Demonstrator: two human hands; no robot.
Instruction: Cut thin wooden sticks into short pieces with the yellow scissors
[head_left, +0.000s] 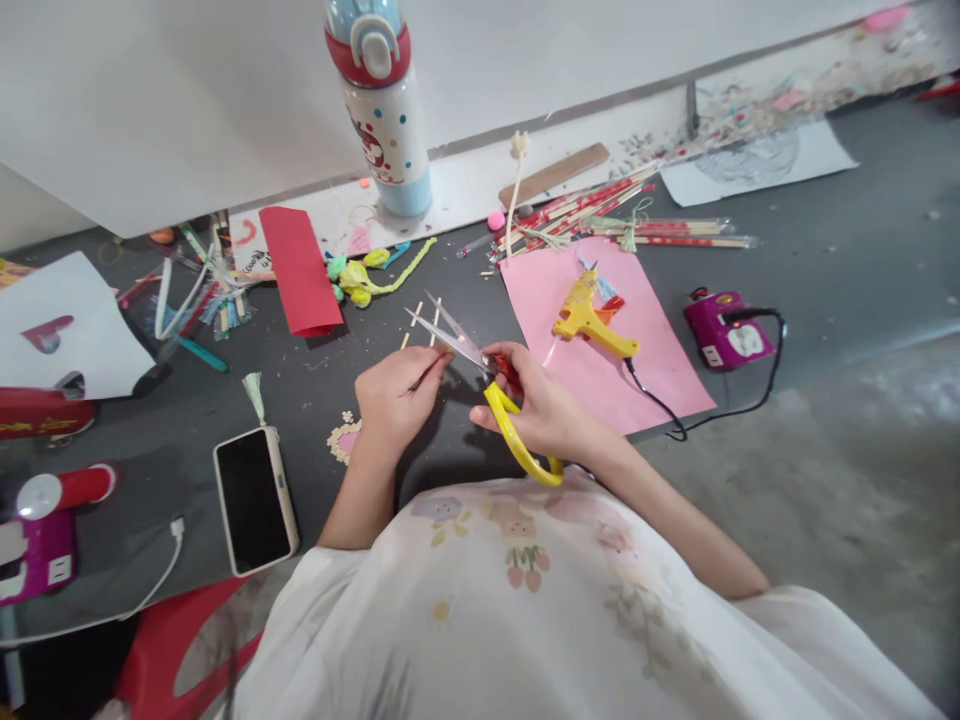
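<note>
Water bottle (pixel 401 140), phone (pixel 255 500) and folded red card (pixel 300 275) around the left hand (pixel 401 400) and right hand (pixel 536 400).
Well beyond the left hand, the water bottle, upright, white with coloured dots; beyond and left of the same hand, the folded red card, and farther left a white sheet (pixel 97 320) with a heart picture. Left of that hand and closer in, the phone, face up and dark, a pale tassel (pixel 255 398) at its far end. Well beyond the right hand, a brown strip (pixel 555 172); well to its right, a purple box (pixel 709 335).

Yellow-handled scissors (pixel 495 399) — dotted white bottle (pixel 391 130).
</note>
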